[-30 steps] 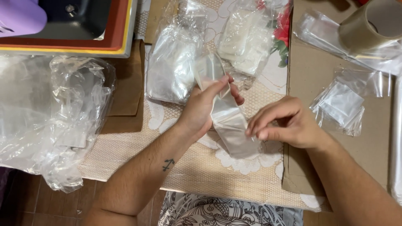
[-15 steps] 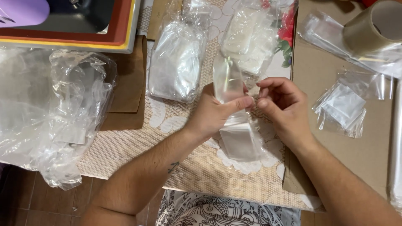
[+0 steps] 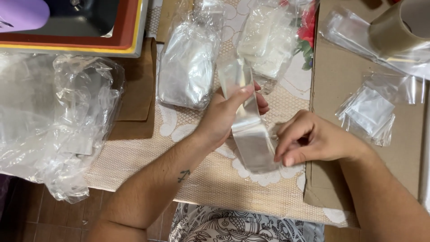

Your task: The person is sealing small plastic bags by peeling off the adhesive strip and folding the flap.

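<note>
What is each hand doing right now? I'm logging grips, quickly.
Left hand: closed, pinching the upper part of the clear plastic sleeve.
Right hand: fingers curled, pressing the sleeve's lower end.

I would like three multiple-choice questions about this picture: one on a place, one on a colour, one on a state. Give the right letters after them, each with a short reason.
1. Where does the roll of brown packing tape lie?
A. at the top right, on the brown cardboard sheet
B. at the lower left, on the floor
C. between the two hands

2. What colour is the rounded object at the top left corner?
A. green
B. purple
C. orange

3. How is the long clear plastic sleeve held?
A. it lies alone, untouched
B. only one hand touches it
C. the left hand pinches its upper part and the right hand presses at its lower end

Answers: 1 A, the tape sits on clear bags on the cardboard at the upper right. 2 B, it is plainly purple. 3 C, both hands touch the sleeve.
</note>
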